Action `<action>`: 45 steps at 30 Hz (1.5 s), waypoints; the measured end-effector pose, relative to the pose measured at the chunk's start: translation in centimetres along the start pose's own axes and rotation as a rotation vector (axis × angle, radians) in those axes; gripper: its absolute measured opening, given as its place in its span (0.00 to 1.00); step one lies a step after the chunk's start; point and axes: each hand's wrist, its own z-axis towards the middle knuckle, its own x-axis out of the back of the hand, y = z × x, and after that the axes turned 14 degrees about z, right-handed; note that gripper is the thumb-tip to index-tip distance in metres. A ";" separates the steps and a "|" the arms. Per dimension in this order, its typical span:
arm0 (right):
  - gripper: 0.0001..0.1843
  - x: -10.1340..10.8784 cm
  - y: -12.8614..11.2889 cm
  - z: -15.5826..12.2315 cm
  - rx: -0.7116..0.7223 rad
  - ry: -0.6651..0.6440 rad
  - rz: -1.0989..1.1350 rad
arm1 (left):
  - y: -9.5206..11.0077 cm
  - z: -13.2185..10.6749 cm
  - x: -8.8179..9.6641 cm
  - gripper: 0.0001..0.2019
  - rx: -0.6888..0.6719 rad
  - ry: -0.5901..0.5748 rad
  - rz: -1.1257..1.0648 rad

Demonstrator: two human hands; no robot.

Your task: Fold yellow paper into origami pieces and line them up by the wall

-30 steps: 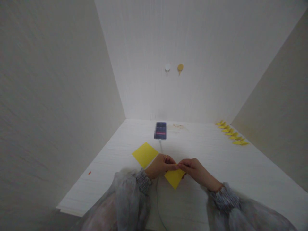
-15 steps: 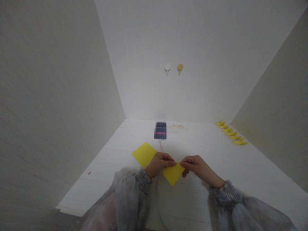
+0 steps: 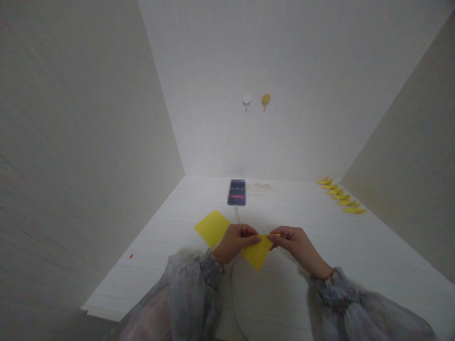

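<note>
A folded piece of yellow paper (image 3: 257, 255) is held up between my two hands, its lower corner pointing down toward me. My left hand (image 3: 235, 242) pinches the upper left part with thumb and fingers. At the upper right edge, my right hand (image 3: 290, 241) has its thumb and fingertips closed on the same paper. Partly under my left hand lies a flat square yellow sheet (image 3: 211, 227) on the white table (image 3: 170, 237). My fingers cover some of the fold along the top.
A phone (image 3: 237, 192) with a blurred screen stands by the back wall, its cable (image 3: 233, 298) running toward me. Several folded yellow paper pieces (image 3: 341, 196) line the right side. Two hooks (image 3: 266, 99) hang on the wall. A small red bit (image 3: 131, 256) lies left.
My right hand has shifted slightly right and up along the paper's top edge. The paper's lower corner has swung a little up and to the right.
</note>
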 end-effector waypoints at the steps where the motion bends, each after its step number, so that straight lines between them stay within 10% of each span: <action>1: 0.12 0.0 0.1 0.0 0.001 -0.005 0.000 | 0.0 0.0 -0.1 0.14 0.003 -0.012 -0.010; 45: 0.12 -0.8 -0.4 -0.7 0.085 0.054 0.078 | -0.3 0.0 0.1 0.11 0.083 0.017 -0.051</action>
